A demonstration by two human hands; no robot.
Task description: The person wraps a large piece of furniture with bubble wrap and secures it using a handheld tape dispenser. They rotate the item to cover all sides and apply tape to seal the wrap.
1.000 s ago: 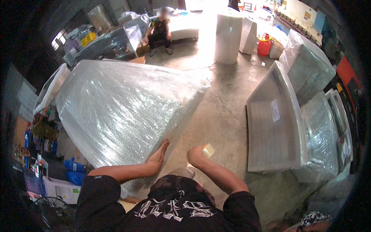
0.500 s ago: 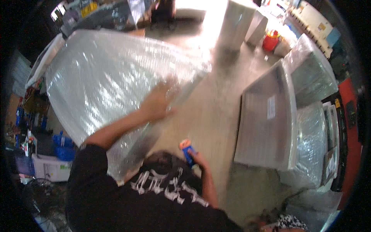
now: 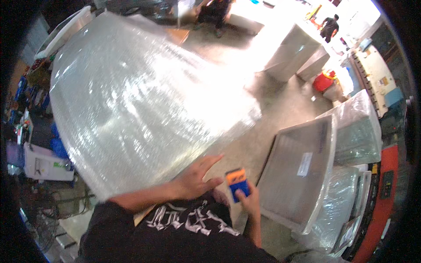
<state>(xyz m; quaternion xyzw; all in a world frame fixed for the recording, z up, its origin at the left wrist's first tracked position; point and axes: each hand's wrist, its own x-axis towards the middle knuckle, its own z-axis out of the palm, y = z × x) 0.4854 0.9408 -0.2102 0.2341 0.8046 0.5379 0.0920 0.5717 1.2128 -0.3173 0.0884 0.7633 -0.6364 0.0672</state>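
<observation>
My left hand (image 3: pixel 199 177) reaches across in front of my body with its fingers spread and nothing in them. It is by the near edge of a large panel-like piece covered in shiny clear plastic wrap (image 3: pixel 127 109); whether it touches the wrap I cannot tell. My right hand (image 3: pixel 251 202) is closed around a small blue-and-orange handheld device (image 3: pixel 237 177), orange end pointing away from me. The thumb lies on its blue part; its exact kind is not clear. The two hands are close together, the device just right of my left fingers.
On the right, a framed panel with a white label (image 3: pixel 303 164) leans beside other plastic-wrapped pieces (image 3: pixel 335 193). Farther off are tall wrapped blocks (image 3: pixel 294 52), a red container (image 3: pixel 323 81) and a person in dark clothes (image 3: pixel 330 28). A white box (image 3: pixel 46 163) is at the left.
My left hand has come off the wrapped surface and drawn back toward my body. My right hand has raised the device, its orange face now plainer. The view has shifted.
</observation>
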